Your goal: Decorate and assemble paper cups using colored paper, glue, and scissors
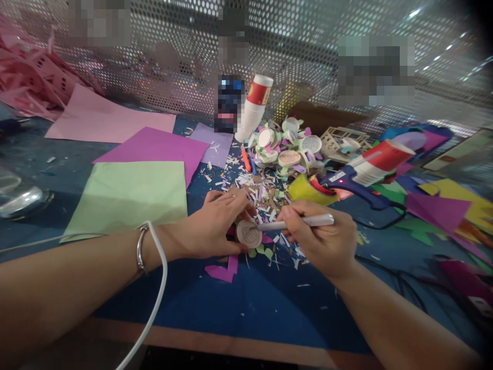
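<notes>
1. i have my left hand point(221, 223) over the blue table point(246, 306), thumb and fingers clamped on the rim of a small pale disc point(249, 235).
2. my right hand point(323, 241) is pinched around a white pen point(318, 221), which slants down toward the disc.
3. the pen's tip is at the disc's upper right edge; from this view i can't fairly tell whether it touches.
4. the disc sits between both hands, lined face up, with green and purple paper bits beside it.
5. just beyond my fingers i see paper scraps point(265, 190), then a heap of trimmed discs point(287, 146) near a stack of paper cups point(256, 105).
6. on my left, a green sheet point(133, 198) overlaps a purple sheet point(162, 146).
7. on my right, a dark blue glue gun point(354, 185) lies before a tilted red-and-white cup stack point(379, 162).
8. a silver bracelet point(140, 252) circles my left wrist.
</notes>
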A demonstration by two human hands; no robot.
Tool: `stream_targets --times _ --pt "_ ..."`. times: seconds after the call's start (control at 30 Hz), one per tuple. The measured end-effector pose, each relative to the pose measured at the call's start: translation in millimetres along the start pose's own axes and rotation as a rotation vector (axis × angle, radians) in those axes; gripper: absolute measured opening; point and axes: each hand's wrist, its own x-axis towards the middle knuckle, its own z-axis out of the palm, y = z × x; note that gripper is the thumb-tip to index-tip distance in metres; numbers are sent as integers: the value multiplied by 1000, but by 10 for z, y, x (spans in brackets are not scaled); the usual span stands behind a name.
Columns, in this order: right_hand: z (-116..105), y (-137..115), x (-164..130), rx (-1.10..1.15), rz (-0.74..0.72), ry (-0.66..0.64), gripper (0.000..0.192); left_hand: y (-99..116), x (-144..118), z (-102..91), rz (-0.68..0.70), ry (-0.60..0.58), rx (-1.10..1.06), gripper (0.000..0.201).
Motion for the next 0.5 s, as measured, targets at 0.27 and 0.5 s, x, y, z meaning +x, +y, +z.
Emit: stream_targets --times 0.27,0.5 --pt "-26 -72 -36 40 36 -8 26 -22 1 19 18 34 0 52" --pt "-14 -117 -47 112 -1 -74 25 -17 0 8 39 42 1 52"
